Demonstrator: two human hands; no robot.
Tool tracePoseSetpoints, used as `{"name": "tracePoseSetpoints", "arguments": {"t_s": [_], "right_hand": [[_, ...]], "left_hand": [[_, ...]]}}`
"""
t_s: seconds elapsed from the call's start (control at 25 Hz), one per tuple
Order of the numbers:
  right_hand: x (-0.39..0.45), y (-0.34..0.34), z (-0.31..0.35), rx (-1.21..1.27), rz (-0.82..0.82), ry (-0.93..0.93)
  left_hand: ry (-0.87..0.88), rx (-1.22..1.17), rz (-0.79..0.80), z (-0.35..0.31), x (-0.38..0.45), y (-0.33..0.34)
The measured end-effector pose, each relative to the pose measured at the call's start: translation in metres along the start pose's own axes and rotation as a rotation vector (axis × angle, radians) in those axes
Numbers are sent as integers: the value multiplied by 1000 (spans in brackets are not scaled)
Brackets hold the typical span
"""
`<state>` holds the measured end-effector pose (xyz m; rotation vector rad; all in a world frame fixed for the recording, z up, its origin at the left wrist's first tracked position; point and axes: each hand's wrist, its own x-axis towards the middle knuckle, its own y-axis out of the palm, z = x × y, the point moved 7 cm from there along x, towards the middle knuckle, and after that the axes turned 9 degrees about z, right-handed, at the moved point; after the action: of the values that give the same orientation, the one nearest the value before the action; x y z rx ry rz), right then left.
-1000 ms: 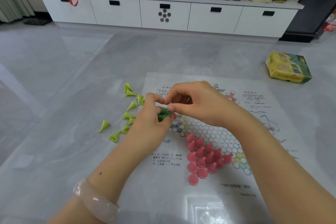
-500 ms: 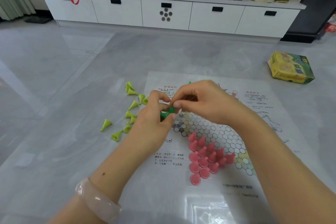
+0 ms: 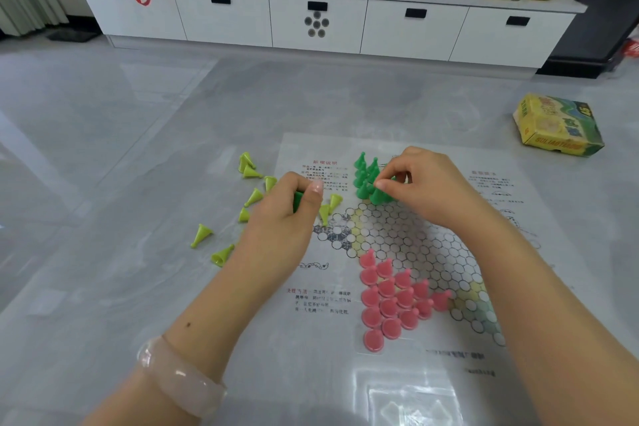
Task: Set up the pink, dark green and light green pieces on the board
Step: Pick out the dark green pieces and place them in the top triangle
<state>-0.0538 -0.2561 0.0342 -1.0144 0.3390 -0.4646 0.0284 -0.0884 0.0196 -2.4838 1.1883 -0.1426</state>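
Pinching hand: the right hand [image 3: 425, 183] is hovering over the far point of the board [image 3: 449, 252], its thumb and forefinger closing on the top of a dark green piece [image 3: 377, 195] at the near edge of the standing cluster.
Holding hand: the left hand [image 3: 280, 214] is curling its fingers [image 3: 313, 188] round at least one dark green piece, only a sliver of green showing under the thumb; how many it is gripping cannot be told.
Dark green pieces [image 3: 364, 173]: standing upright, packed together in the board's far point, just beside the right hand.
Pink pieces [image 3: 390, 297]: filling the near point of the board in a tight triangle, most upright, the nearest ones showing their round bases.
Light green pieces [image 3: 249, 169]: lying tipped over on the floor off the board's left edge, scattered loosely; two [image 3: 330, 206] are lying on the board's left margin beside the left thumb.
Board: a thin printed sheet with a star of hexagon cells, lying flat on the grey floor [image 3: 103, 183].
Bracelet [image 3: 179, 377]: a pale band sitting on the left wrist.
Game box [image 3: 558, 124]: a yellow and green carton lying on the floor beyond the board's far right corner.
Cabinet [image 3: 318, 21]: a low white unit running along the far wall, carrying bottles, a can and bags.
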Motion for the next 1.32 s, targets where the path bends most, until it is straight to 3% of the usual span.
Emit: {"name": "tracePoseSetpoints", "arguments": {"t_s": [0.2, 1.32], "right_hand": [[3, 4, -5, -20, -9, 5], [4, 7, -8, -15, -6, -10]], "left_hand": [[-58, -118, 29, 4, 2, 3], [-7, -114, 17, 2, 0, 1]]}}
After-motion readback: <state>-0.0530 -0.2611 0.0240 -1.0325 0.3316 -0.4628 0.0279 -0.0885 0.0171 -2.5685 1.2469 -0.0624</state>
